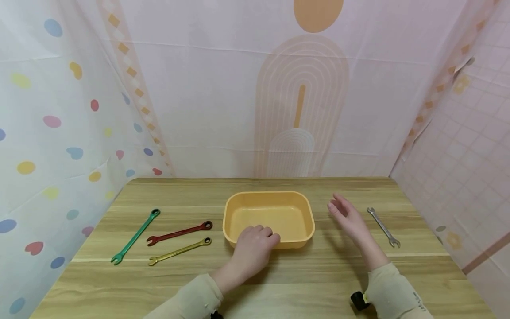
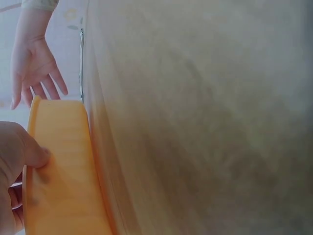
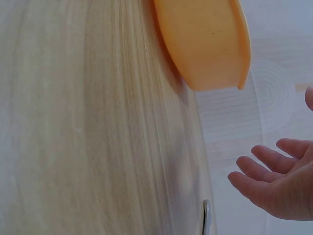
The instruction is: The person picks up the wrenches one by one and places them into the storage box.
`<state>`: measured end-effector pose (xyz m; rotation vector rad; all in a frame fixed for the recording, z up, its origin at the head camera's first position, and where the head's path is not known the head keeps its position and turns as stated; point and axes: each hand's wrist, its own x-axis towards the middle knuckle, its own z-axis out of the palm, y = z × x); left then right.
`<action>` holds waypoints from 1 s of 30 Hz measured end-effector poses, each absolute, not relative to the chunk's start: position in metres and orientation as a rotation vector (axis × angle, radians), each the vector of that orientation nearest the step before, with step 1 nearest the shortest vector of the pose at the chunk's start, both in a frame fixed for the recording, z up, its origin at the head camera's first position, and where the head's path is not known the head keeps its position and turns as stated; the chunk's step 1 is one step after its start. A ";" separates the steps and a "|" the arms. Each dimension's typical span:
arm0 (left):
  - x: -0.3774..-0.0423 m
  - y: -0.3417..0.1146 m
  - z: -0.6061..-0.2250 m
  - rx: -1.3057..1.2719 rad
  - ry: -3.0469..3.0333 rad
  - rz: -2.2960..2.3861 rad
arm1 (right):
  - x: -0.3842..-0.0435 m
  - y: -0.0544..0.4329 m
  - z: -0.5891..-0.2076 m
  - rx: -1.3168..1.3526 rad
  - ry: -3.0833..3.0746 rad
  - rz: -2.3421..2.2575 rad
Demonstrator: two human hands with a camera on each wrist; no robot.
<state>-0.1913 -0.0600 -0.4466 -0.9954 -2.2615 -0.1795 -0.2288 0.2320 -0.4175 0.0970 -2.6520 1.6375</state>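
Observation:
A yellow-orange plastic basin (image 1: 271,200) stands in the middle of the wooden table, with nothing visible inside it. My left hand (image 1: 256,249) grips its near rim, fingers over the edge; in the left wrist view the thumb (image 2: 36,154) presses the outer wall. Right of the basin my right hand (image 1: 350,220) hovers, palm turned toward it, fingers relaxed and holding nothing. The right wrist view shows those fingers (image 3: 259,171) spread loosely, apart from the basin (image 3: 205,44). Just right of that hand lies a silver open-end wrench (image 1: 383,227).
On the table's left side lie three combination wrenches: a green one (image 1: 136,237), a red one (image 1: 179,232) and a gold one (image 1: 180,251). Patterned cloth (image 1: 207,110) hangs behind the table (image 1: 287,288) and along both sides.

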 end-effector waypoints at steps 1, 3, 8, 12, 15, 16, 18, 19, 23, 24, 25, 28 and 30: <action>-0.190 -0.060 -0.447 -1.000 -2.258 -0.186 | -0.229 0.232 -0.418 0.097 -2.655 1.634; -0.189 -0.059 -0.447 -1.005 -2.251 -0.190 | -0.229 0.232 -0.418 0.104 -2.659 1.624; -0.185 -0.057 -0.449 -1.015 -2.241 -0.199 | -0.228 0.231 -0.419 0.126 -2.675 1.605; -0.182 -0.055 -0.450 -1.031 -2.242 -0.200 | -0.228 0.230 -0.419 0.127 -2.682 1.607; -0.181 -0.054 -0.450 -1.042 -2.243 -0.193 | -0.228 0.230 -0.420 0.132 -2.694 1.599; -0.180 -0.054 -0.450 -1.045 -2.242 -0.191 | -0.228 0.230 -0.419 0.135 -2.695 1.601; -0.179 -0.053 -0.449 -1.051 -2.240 -0.188 | -0.228 0.229 -0.419 0.136 -2.702 1.597; -0.179 -0.053 -0.449 -1.054 -2.240 -0.187 | -0.228 0.229 -0.419 0.137 -2.702 1.598; -0.177 -0.053 -0.446 -1.066 -2.254 -0.182 | -0.227 0.227 -0.419 0.146 -2.697 1.610; -0.177 -0.053 -0.446 -1.068 -2.261 -0.181 | -0.227 0.226 -0.419 0.152 -2.697 1.613; -0.177 -0.053 -0.446 -1.069 -2.269 -0.180 | -0.227 0.226 -0.419 0.161 -2.698 1.613; -0.177 -0.054 -0.446 -1.071 -2.291 -0.184 | -0.226 0.224 -0.420 0.190 -2.706 1.606; -0.177 -0.055 -0.445 -1.072 -2.309 -0.194 | -0.226 0.223 -0.421 0.204 -2.710 1.593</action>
